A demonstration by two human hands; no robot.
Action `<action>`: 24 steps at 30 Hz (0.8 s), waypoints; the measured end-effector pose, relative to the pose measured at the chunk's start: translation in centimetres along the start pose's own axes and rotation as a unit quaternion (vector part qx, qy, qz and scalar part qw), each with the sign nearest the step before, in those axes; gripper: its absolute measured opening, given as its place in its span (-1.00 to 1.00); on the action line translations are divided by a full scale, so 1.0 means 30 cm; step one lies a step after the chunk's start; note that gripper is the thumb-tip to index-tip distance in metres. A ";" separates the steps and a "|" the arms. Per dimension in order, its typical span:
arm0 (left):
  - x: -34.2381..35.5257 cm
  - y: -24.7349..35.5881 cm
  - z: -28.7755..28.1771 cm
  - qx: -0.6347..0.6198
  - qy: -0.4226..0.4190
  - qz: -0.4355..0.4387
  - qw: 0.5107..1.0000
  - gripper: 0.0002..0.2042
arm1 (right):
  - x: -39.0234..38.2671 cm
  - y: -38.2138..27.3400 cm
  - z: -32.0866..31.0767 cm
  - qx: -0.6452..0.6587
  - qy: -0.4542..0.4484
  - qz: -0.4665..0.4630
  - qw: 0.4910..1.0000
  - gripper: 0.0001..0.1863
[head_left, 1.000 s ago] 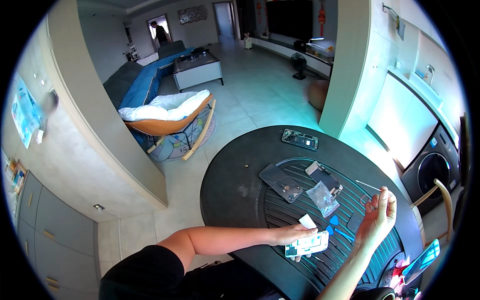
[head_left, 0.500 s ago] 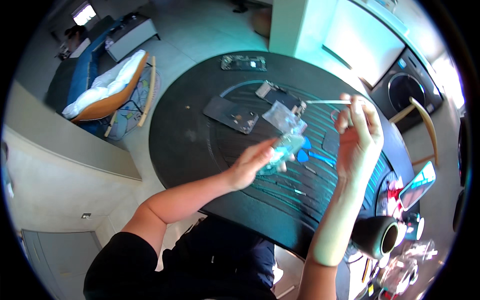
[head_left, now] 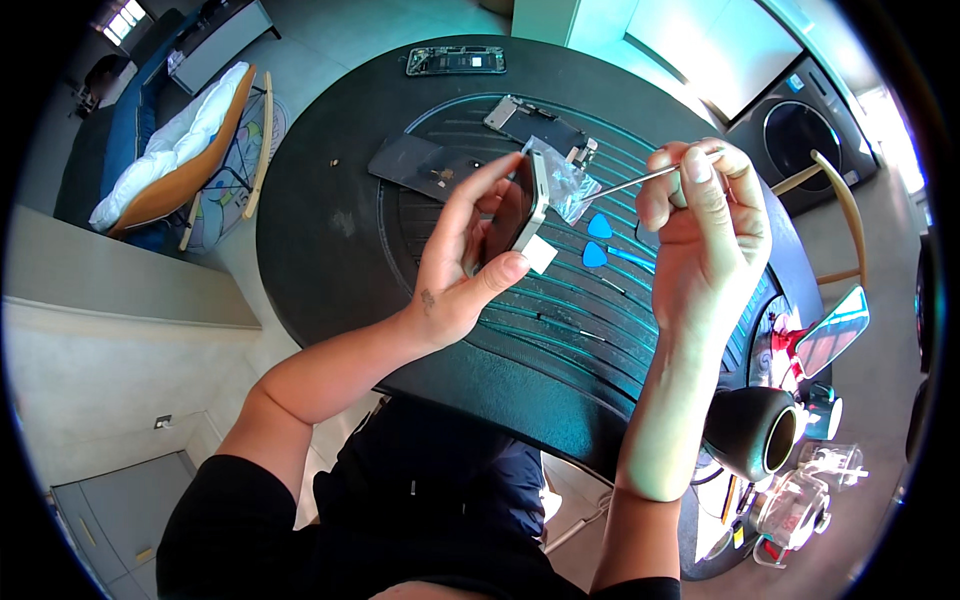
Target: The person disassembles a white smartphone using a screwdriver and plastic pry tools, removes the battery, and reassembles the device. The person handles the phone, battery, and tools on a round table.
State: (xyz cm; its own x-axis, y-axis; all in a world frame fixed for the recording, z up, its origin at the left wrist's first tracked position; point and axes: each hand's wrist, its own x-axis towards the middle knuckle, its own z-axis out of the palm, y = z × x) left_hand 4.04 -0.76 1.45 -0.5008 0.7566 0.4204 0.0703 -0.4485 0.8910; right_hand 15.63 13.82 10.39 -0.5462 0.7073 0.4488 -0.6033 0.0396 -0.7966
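My left hand (head_left: 445,285) grips a smartphone (head_left: 522,208) with fingers behind it and thumb at its lower edge. The phone is tilted nearly on edge, its metal side facing right. A small white square (head_left: 540,255) shows just below it. In my right hand (head_left: 712,225) a thin metal rod-like tool (head_left: 625,186) is pinched between thumb and fingers, its tip pointing left, apart from the phone. Behind the phone lies a clear plastic bag (head_left: 570,185). Two blue triangular picks (head_left: 599,227) and a blue pry tool (head_left: 632,261) lie between my hands.
On the round dark table (head_left: 330,230) lie an opened phone body (head_left: 456,61), a dark phone screen part (head_left: 540,125) and a dark flat panel (head_left: 410,165). To the right stand a propped phone (head_left: 835,332), a dark vase (head_left: 745,432) and a glass pot (head_left: 790,508).
My left hand has turned the phone from lying tilted flat to nearly upright on edge and raised it. The right hand's tool now slants down to the left. The whole view has shifted.
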 end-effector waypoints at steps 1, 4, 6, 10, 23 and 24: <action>0.000 0.003 0.001 -0.001 0.012 0.006 1.000 -0.19 | -0.007 -0.005 0.011 -0.012 -0.006 0.000 1.000 -0.88; 0.006 0.010 -0.002 0.009 0.038 0.014 0.999 -0.17 | -0.019 -0.004 0.027 -0.050 -0.035 -0.004 0.998 -0.89; 0.006 0.012 -0.008 0.032 0.045 0.012 0.998 -0.14 | -0.027 0.008 0.042 -0.077 -0.039 0.000 0.996 -0.90; 0.008 -0.001 -0.009 0.066 0.050 0.032 0.996 -0.14 | -0.030 0.035 0.035 -0.081 -0.055 -0.003 0.995 -0.89; 0.012 -0.014 0.005 0.059 0.055 0.002 0.997 -0.18 | -0.026 0.040 0.026 -0.112 -0.077 0.026 0.990 -0.79; 0.013 -0.014 0.004 0.061 0.055 -0.005 0.997 -0.18 | -0.025 0.042 0.025 -0.103 -0.074 0.026 0.992 -0.80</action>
State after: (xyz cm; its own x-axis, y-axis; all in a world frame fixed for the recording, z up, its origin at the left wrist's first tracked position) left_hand 3.92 -0.22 1.27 -0.5932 0.7007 0.3964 0.1663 -0.3751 0.9119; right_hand 14.83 12.81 9.36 -0.6612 0.6019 0.4479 -0.4497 0.1599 -0.8787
